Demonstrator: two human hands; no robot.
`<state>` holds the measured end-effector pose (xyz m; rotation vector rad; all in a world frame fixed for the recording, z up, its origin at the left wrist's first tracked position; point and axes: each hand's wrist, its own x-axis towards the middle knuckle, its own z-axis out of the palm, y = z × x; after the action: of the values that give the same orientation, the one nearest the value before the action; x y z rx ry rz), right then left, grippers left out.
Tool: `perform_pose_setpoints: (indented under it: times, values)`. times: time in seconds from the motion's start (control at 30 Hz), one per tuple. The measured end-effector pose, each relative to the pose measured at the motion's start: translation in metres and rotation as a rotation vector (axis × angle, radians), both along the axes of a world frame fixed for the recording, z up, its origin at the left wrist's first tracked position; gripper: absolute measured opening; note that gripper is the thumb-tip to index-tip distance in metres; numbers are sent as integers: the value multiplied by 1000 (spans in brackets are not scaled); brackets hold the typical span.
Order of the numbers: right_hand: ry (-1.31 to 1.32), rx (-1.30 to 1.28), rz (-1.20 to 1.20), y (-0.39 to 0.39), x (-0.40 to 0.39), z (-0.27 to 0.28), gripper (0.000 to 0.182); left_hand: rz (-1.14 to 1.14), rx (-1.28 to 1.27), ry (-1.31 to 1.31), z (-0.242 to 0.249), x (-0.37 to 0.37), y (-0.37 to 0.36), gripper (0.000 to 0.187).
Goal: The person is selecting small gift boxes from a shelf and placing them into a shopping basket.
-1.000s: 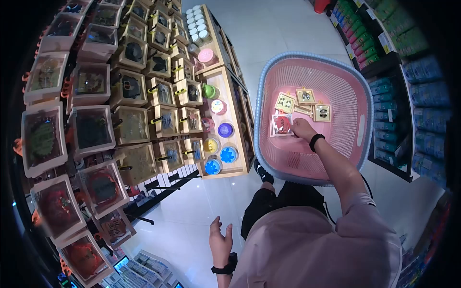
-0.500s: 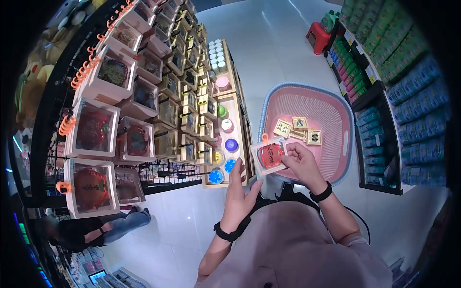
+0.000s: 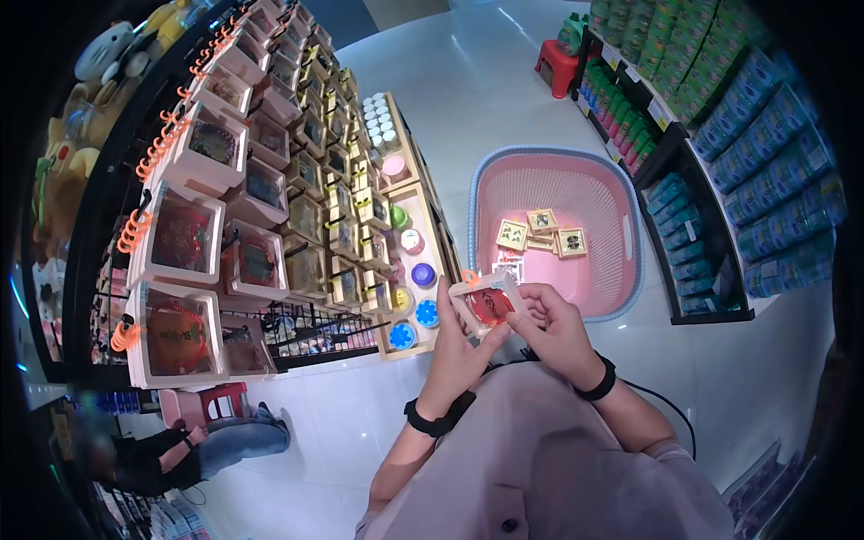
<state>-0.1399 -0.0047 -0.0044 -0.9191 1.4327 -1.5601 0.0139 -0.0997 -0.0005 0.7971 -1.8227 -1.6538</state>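
In front of my body, both hands hold a small white-framed box point(image 3: 487, 304) with a clear front, a red item with dark characters inside and an orange coil hook on top. My left hand point(image 3: 456, 362) grips its left side, thumb at the lower edge. My right hand point(image 3: 560, 335) grips its right side, thumb on the front. Just beyond is a pink basket point(image 3: 589, 193) with a blue rim. Several small wooden-framed boxes point(image 3: 542, 220) lie inside it, and a whitish box point(image 3: 509, 268) is partly hidden behind the held one.
On the left, a rack point(image 3: 216, 315) carries rows of hanging framed boxes. Beside it, a wooden tray point(image 3: 425, 193) holds colourful round-lidded containers. Shelves of bottles point(image 3: 774, 180) line the right, near a red stool point(image 3: 557, 68). At lower left a person in jeans point(image 3: 238, 443) is seated.
My left hand has closed on the box, which my right hand alone held before. The box has tilted and moved slightly left and down. The view has shifted.
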Motion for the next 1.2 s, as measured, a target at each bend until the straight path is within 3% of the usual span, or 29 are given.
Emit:
perform_pose_setpoints:
  times: [0.07,0.2,0.3,0.4,0.53,0.63,1.03,1.2]
  values:
    - [431,-60,31,3,9,26,38,-48,289,143,-2,10,-5,101]
    - [795,-298,74,-3,31,51,53,-152,644,336,7,31,-12,89]
    - [885,-416,150,-6,39,55,53,-156,814,529,13,37,-10,81]
    - [949,-385,274,-2,49,56,45,-124,960,724,10,42,-13,89]
    - [1031,-400,343,-2,55,56,37,-174,1028,897,4,48,-15,95]
    - [1010,-409,319,-2,55,53,32,-92,1114,865,-2,50,-13,99]
    - [1044,-453,241,4,51,48,26,-111,1064,838,-6,47,-7,102]
    - [1062,-453,187,7,49,49,21,-67,1052,817,-3,47,-4,96]
